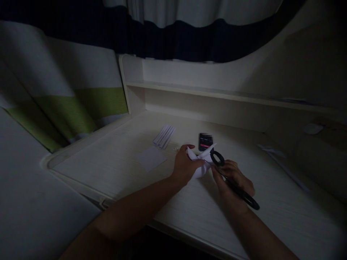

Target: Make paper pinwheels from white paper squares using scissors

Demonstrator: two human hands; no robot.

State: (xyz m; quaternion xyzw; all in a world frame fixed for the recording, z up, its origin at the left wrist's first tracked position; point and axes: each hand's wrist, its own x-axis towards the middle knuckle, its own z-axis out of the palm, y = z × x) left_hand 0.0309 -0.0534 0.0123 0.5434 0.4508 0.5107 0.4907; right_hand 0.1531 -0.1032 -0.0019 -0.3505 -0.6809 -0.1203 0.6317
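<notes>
My left hand [185, 164] pinches a curled white sheet of paper [200, 171] above the desk, thumb toward me. In my right hand [234, 180] is a pair of scissors with black handles [245, 197]. Their two handle loops stand wide apart, one near the paper and the other by my right wrist. The blades point at the paper and are mostly hidden by it and my fingers; I cannot tell whether they are cutting into it. Just behind the paper lies a phone [205, 141] with a lit screen, partly covered by the paper.
Left of my hands, a flat square of paper [151, 159] lies before a folded, striped-looking paper piece [164, 136]. A long pale strip [287, 169] rests at the right. A shelf [203, 92] runs along the back; a curtain [97, 101] hangs at the left.
</notes>
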